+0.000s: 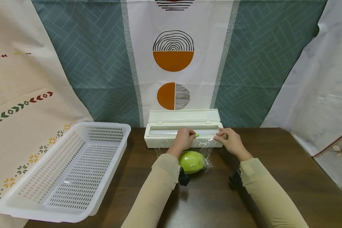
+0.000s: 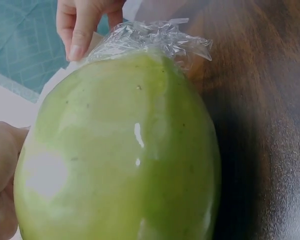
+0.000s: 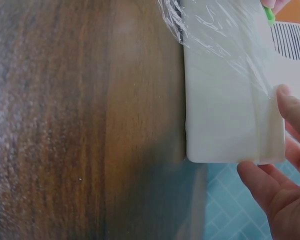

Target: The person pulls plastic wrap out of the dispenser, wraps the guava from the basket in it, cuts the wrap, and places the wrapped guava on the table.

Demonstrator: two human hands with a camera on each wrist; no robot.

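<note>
A long white cling film dispenser (image 1: 183, 143) stands at the back of the table, its lid (image 1: 185, 116) raised and a film roll (image 1: 165, 132) inside. My left hand (image 1: 184, 139) pinches the small green slider (image 1: 197, 135) on its front edge. At the dispenser's right end, my right hand (image 1: 230, 141) grips the corner, thumb and fingers around it. Clear film (image 3: 220, 35) hangs down the front to a glossy green oval fruit (image 1: 191, 162). Bunched film (image 2: 155, 40) gathers at one end of the fruit, below my left wrist.
A white perforated plastic basket (image 1: 95, 204) stands on the left of the dark wooden table (image 1: 276, 177). Patterned cloth (image 1: 182, 76) hangs behind the dispenser, with more cloth (image 1: 17, 79) along the left side.
</note>
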